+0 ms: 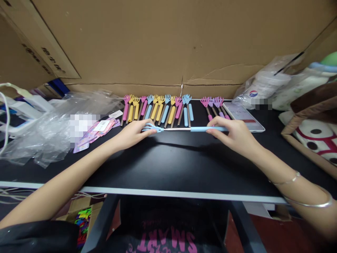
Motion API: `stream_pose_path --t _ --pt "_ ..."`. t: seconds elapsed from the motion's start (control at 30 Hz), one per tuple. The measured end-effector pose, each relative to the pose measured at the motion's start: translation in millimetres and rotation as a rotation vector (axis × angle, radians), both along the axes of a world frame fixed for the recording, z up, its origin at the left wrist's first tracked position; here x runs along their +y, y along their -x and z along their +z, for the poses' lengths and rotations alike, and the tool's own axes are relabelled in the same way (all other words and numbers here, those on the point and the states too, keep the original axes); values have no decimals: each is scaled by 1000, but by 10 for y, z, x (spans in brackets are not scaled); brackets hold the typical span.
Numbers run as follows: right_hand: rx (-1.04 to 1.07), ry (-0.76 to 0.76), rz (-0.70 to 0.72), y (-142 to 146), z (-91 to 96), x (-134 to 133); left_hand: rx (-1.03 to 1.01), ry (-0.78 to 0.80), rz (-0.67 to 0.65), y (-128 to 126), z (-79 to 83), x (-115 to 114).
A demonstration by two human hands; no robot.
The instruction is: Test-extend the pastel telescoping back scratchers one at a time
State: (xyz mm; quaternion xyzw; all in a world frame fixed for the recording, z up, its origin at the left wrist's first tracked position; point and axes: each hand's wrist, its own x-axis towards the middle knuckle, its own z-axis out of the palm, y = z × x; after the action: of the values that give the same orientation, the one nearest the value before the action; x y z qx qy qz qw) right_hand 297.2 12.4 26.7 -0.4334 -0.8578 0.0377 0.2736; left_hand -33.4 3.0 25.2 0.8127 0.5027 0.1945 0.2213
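The back scratcher [184, 129] is light blue and silver, the table [168, 168] black.

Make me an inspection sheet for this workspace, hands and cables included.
Surface: black tabletop, pale front edge.
Job's things: blue back scratcher held crosswise; more scratchers lie beyond in two groups.
Clutter: clear plastic bags and printed cards left; tablet-like device and bagged cup right.
Hands: left hand holds the claw end, right hand the handle.
Cables: white cable far left.
Surroundings: cardboard behind; open box below left.

"SMART" on black cloth [168, 219], Pepsi-logo cup [273, 83]
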Motion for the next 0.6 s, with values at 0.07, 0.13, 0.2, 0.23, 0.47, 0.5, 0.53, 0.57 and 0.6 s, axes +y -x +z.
stream_pose_path --t 0.07,0.13,0.2,0.23,0.47,0.5,0.53,0.57,0.6 --pt "10 -18 12 7 9 -11 5 -18 13 3 2 -5" --pt "27 -23 18 17 20 -21 13 -46 30 4 3 -11" --pt "43 -20 10 24 29 -26 25 -81 42 2 4 -16" --pt "49 -15 3 26 32 -27 34 -102 48 0 4 -19" --pt "91 74 -12 29 51 -12 135 -321 114 -12 12 -55" --pt "104 96 -7 30 55 -8 157 -363 120 -11 12 -60" --pt "118 122 3 31 59 -3 179 -408 126 -10 9 -63" --pt "132 148 17 32 63 2 200 -459 133 -6 3 -65" --pt "143 179 34 34 66 7 221 -512 135 -2 -4 -65"
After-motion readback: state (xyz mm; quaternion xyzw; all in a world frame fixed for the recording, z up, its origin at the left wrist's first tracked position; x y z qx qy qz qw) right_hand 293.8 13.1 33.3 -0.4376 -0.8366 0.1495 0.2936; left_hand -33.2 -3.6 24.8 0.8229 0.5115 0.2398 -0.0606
